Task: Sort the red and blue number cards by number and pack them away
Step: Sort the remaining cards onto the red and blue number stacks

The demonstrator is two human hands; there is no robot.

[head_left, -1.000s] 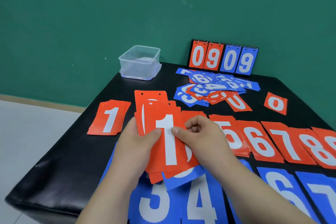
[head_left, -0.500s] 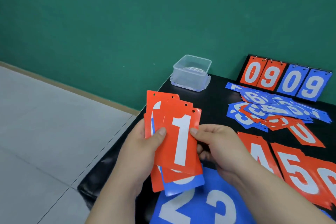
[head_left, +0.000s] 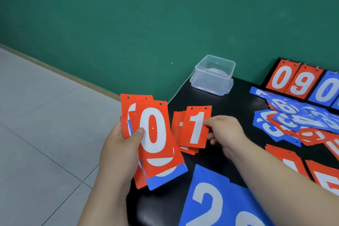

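Red on top: the 0 card [head_left: 153, 130] fronts the fan in my left hand [head_left: 119, 152]. It stands lengthwise, punched holes at the far edge and the top leaning a little left. More red and one blue card peek out behind and below it. My left thumb [head_left: 139, 132] presses flat on the zero's face; the other fingers are curled behind the fan, out of sight.

My right hand [head_left: 226, 132] pinches the red 1 card [head_left: 195, 127] by its right edge, thumb over forefinger, the rest of the fingers curled loosely below. The card is upright to me, holes away, long axis running front to back. It is over the red pile of 1s [head_left: 177, 130] at the left edge of the black table [head_left: 238, 101]; whether it touches the pile I can't tell.

Nearer me lies the blue 2 [head_left: 211, 198]. A jumble [head_left: 293, 121] of red and blue cards lies to the right, and a clear box [head_left: 213, 75] stands at the far corner.
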